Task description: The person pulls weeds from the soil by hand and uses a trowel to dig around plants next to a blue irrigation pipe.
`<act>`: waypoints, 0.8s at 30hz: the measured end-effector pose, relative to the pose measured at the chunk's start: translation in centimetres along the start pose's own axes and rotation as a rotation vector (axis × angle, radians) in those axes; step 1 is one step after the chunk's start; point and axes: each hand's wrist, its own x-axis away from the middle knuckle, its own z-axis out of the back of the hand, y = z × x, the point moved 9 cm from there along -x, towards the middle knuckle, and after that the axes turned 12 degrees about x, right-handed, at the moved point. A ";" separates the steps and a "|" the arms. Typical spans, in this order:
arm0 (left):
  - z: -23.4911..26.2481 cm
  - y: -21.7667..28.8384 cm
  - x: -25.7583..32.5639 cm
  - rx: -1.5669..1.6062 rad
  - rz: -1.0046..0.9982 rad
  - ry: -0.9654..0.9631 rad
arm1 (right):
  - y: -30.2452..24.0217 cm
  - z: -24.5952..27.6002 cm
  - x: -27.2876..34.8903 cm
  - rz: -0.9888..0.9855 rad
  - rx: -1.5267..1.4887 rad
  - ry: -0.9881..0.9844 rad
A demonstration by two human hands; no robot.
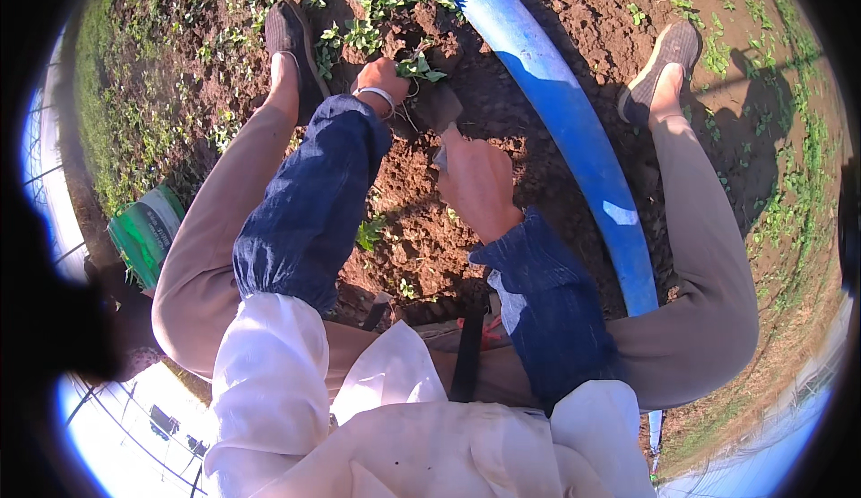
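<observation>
OK, left hand [381, 77] is pinching a small green weed [420, 68] at upper centre of the frame, fingers closed around its stem just above the soil [421, 220]. Right hand [480, 184] is wrapped tight around a hand trowel [437, 108], blade digging in beside the roots. Best judged: lever under the root first, pull straight up low on the stem, and keep the blade off the blue pipe [574, 139] at right.

Dark blue sleeves [314, 202], tan trousers [708, 265]
</observation>
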 end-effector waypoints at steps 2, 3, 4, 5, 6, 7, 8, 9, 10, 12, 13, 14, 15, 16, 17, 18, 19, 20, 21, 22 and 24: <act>-0.2 -0.3 0.0 0.014 0.003 -0.016 | -0.2 -0.8 -0.7 -0.028 0.019 -0.037; -0.3 -0.4 0.0 0.017 0.002 -0.019 | -0.4 -1.2 -1.1 -0.041 0.026 -0.055; -0.4 -0.5 0.0 0.028 0.008 -0.019 | -0.4 -1.7 -1.5 -0.057 0.009 -0.063; -0.4 -0.4 0.0 0.037 0.010 -0.018 | -0.3 -2.2 -2.0 -0.077 -0.010 -0.067; -0.5 -0.4 0.0 0.047 0.011 -0.018 | 0.0 -2.8 -2.5 -0.097 -0.028 -0.071; -0.6 -0.2 0.0 0.067 -0.001 -0.032 | 0.4 -3.3 -3.1 -0.112 -0.056 -0.053; -0.6 -0.2 -0.1 0.077 -0.015 -0.030 | 0.9 -3.6 -3.6 -0.124 -0.092 -0.033; -0.7 -0.1 -0.1 0.088 -0.030 -0.029 | 1.5 -3.9 -3.9 -0.138 -0.127 -0.012; -0.7 0.0 -0.1 0.099 -0.047 -0.027 | 2.2 -4.0 -4.1 -0.137 -0.188 0.010; -0.5 0.1 0.2 0.102 -0.030 -0.029 | 3.2 -3.4 -4.0 -0.130 -0.294 0.062; -0.4 0.2 0.4 0.104 -0.023 -0.029 | 3.4 -3.6 -3.3 -0.162 -0.374 0.055; -0.3 0.0 0.7 0.198 0.026 -0.032 | 3.8 -3.6 -2.6 -0.232 -0.471 0.070; -0.3 -0.2 1.0 0.292 0.075 -0.035 | 4.0 -3.7 -1.9 -0.302 -0.568 0.085; -0.4 -0.3 1.4 0.387 0.124 -0.038 | 4.2 -3.8 -0.9 -0.370 -0.664 0.100; -1.3 0.6 2.1 0.619 0.092 -0.067 | 4.2 -3.4 0.2 -0.407 -0.649 0.086; -1.5 0.6 2.9 0.840 0.065 -0.078 | 3.3 -2.6 1.0 -0.381 -0.558 0.079; -2.0 0.5 3.5 0.984 0.074 -0.120 | 2.5 -1.9 1.9 -0.355 -0.466 0.074; -2.2 4.3 5.4 1.264 0.030 -0.168 | 3.6 -0.8 2.7 -0.373 -0.351 0.093; -3.3 3.2 6.5 1.293 0.142 -0.204 | 3.0 -0.5 3.1 -0.346 -0.330 0.045; -4.7 1.9 7.6 1.320 0.255 -0.240 | 2.5 0.4 3.6 -0.339 -0.286 0.027; -3.5 4.0 10.2 0.315 -0.276 -0.011 | 1.8 2.0 4.8 -0.326 -0.187 -0.022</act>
